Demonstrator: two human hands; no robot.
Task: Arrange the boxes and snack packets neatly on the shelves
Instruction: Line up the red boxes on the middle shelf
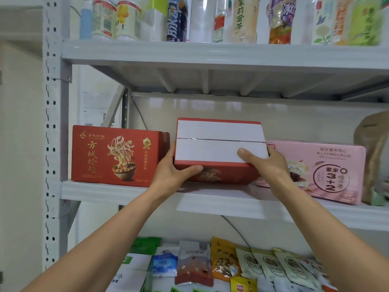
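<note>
On the middle shelf (126, 192), near its front edge, a red box (219, 142) sits in the gap between the noodle box (117, 154) and the pink box (315, 171). It is tipped so that its white face with the taped seam looks outward. Its lower edge seems to rest on the shelf, though the hands hide the contact.

The left hand (174, 171) grips the box's left end, with the thumb laid along the lower red face and the fingers curled behind. The right hand (265, 163) grips the right end, thumb pressed on the white face and fingers round the back.

I judge the box to be stiff cardboard that keeps its shape under a squeeze. It is probably moderately heavy, since both hands are on it. The glossy print may slide against the palms. Holding it by the two ends, low near the corners, looks soundest, because pressing on the seam could spring the flaps. The corners would dent if knocked against the neighbouring boxes.
</note>
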